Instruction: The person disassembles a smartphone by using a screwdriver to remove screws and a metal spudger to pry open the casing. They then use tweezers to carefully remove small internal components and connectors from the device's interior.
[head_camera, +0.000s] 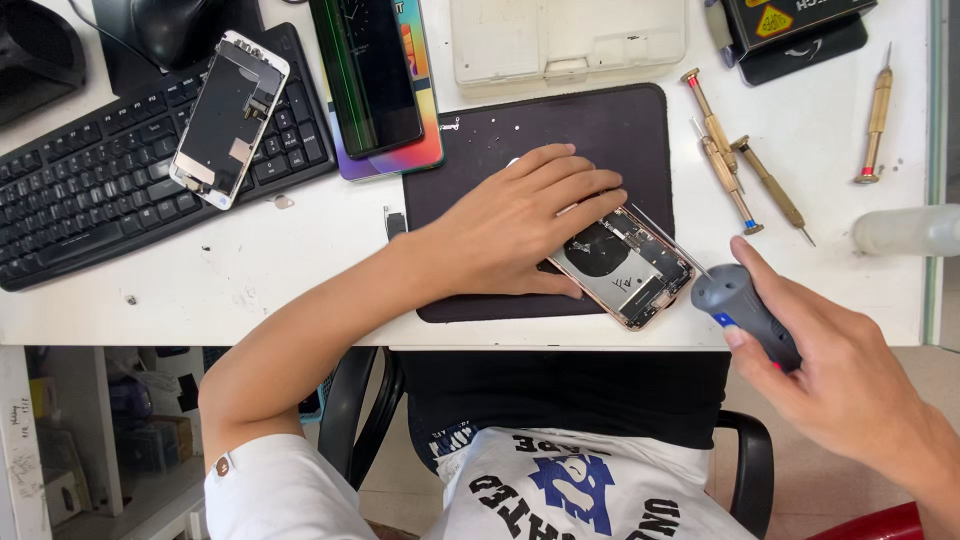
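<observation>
My left hand (520, 225) lies flat on an opened phone body (625, 272) and holds it down on a black mat (600, 130). The phone's inner parts face up, its lower right half showing past my fingers. My right hand (840, 370) grips a grey electric screwdriver (745, 310) with a blue button. Its thin bit (668, 238) points up-left over the phone's right edge.
A black keyboard (90, 190) at the left carries a detached phone screen (230, 115). A dark phone on a colourful case (375, 80) and a white parts tray (565, 40) lie at the back. Several brass screwdrivers (735, 165) and a pale bottle (905, 230) lie at the right.
</observation>
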